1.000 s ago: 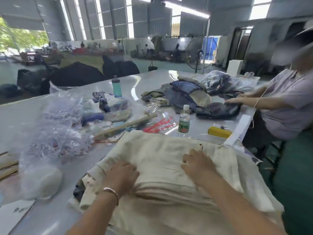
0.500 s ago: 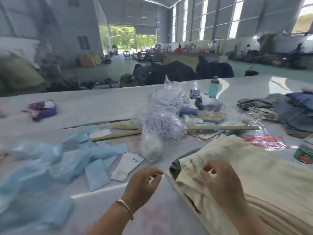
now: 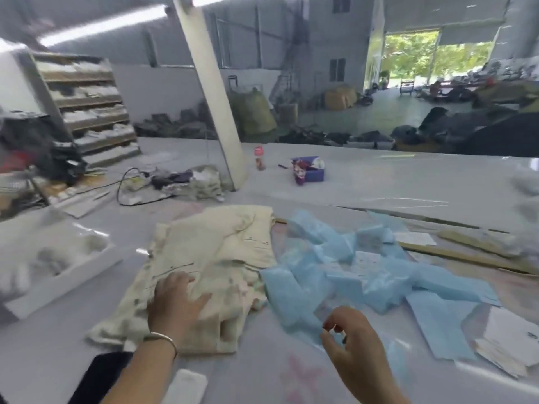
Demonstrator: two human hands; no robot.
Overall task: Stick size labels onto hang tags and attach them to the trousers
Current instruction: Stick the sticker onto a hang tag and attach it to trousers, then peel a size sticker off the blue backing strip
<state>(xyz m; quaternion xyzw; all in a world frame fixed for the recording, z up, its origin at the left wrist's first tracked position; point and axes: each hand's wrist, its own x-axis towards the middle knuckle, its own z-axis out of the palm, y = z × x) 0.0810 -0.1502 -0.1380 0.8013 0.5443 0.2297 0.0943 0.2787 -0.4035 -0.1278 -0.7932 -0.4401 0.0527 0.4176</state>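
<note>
A pile of cream trousers (image 3: pixel 215 258) lies on the grey table (image 3: pixel 379 176) ahead of me, slightly left. My left hand (image 3: pixel 175 301), with a bangle at the wrist, rests flat on the near part of that pile, fingers spread. My right hand (image 3: pixel 350 342) hovers over the table to the right of the pile with loosely curled fingers and nothing visible in it. Blue label backing strips (image 3: pixel 350 275) lie crumpled right of the trousers. White hang tags (image 3: pixel 507 342) sit stacked at the right edge, partly under blue paper.
A white tray (image 3: pixel 64 275) with pale items stands at the left. A slanted white pillar (image 3: pixel 213 91) rises from the table. Beyond are a small bottle (image 3: pixel 259 158), a purple box (image 3: pixel 309 170), cables and cloth (image 3: pixel 186 182). Wooden sticks (image 3: pixel 466 255) lie at the right.
My view has swung far left, from the stack at the right to another cream pile. My left hand now lies flat on this pile; my right hand has left the cloth.
</note>
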